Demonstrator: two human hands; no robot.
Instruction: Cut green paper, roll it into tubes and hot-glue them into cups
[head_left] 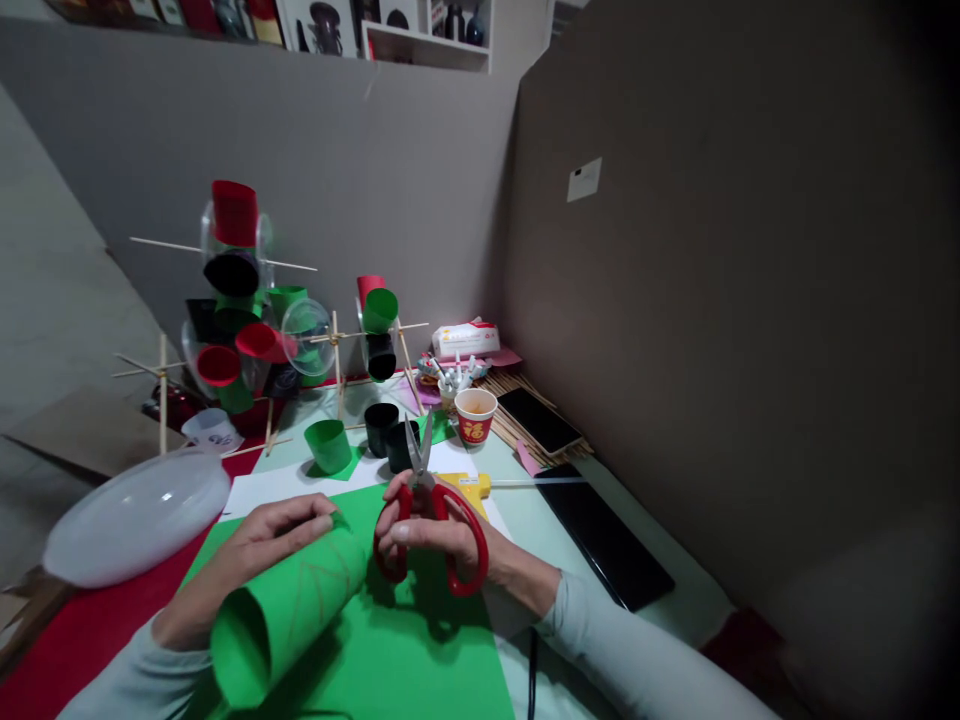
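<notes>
My left hand (pixel 281 540) is closed on a rolled tube of green paper (pixel 296 600), fingers over its top near the far end. Pencil-like zigzag lines mark the tube's side, and its near end gapes toward me. In my right hand (pixel 435 535) is a pair of red-handled scissors (pixel 421 460), points up and blades slightly apart. The scissors stand just right of the tube, apart from it. Beneath both hands lies a large sheet of green paper (pixel 420 660). Beyond them are a short green paper ring (pixel 328 447) and two black paper rings (pixel 381 430).
A yellow glue gun (pixel 471 487) lies behind my right hand. A paper cup (pixel 475 418), a phone (pixel 540 420) and a black tablet-like slab (pixel 607 540) are on the right. Left stand stick frames with colored rings (pixel 235 215) and a white balloon (pixel 139 520). Grey partitions (pixel 435 170) enclose the table.
</notes>
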